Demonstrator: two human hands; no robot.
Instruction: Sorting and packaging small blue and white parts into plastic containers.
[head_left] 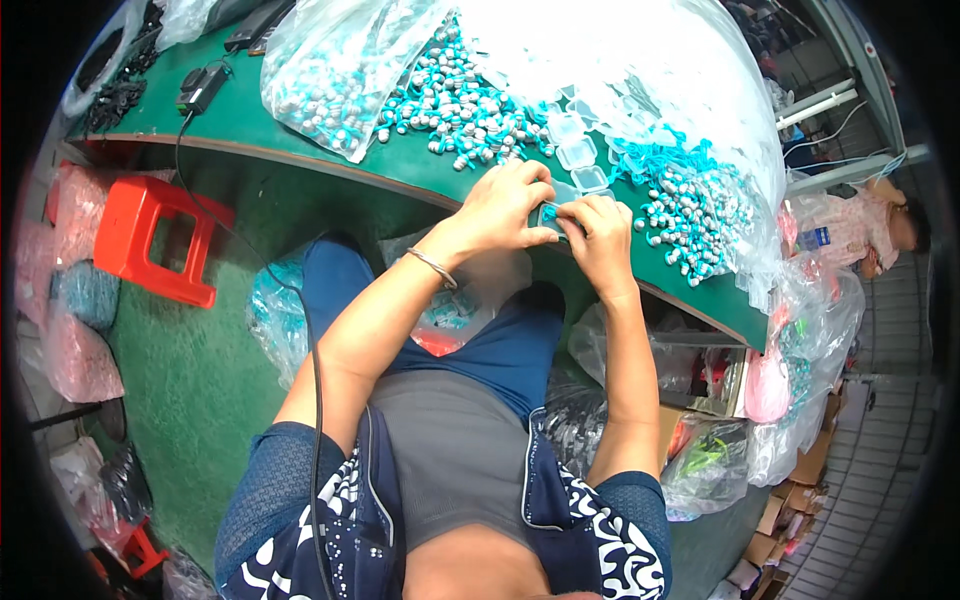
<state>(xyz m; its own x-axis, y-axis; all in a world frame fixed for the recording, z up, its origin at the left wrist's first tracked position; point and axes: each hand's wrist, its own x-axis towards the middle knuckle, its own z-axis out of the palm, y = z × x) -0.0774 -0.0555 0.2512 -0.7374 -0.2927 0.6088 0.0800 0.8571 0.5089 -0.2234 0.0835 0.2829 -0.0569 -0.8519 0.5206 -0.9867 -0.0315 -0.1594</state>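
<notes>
The left hand (505, 205) is curled, its fingers and outstretched thumb closed on the left side of a small, clear plastic box with turquoise contents (549, 215). The right hand (600, 235) meets it from the other side, thumb and index finger pinched together at the box's right edge; whether a strand of the contents is also caught between those fingertips is too small to tell. The box thus sits directly between the two hands, right of the left hand and left of the right one, at the near edge of the green tabletop (410, 165). It looks roughly square and slightly turned, so I cannot make out a long axis.

Just beyond the fingertips, more translucent, square plastic boxes (577, 153) lie in a loose line leading away from the person. To the right, a heap of silver-grey pieces with turquoise cords (690, 220) lies near the right hand, clearly the closer of the two. A second heap of the same silver and turquoise pieces (495, 125) spreads just past the left hand's knuckles, and a clear plastic bag full of them (320, 90) rests farther left. Well apart, on the floor, stands a red plastic stool (130, 240).
</notes>
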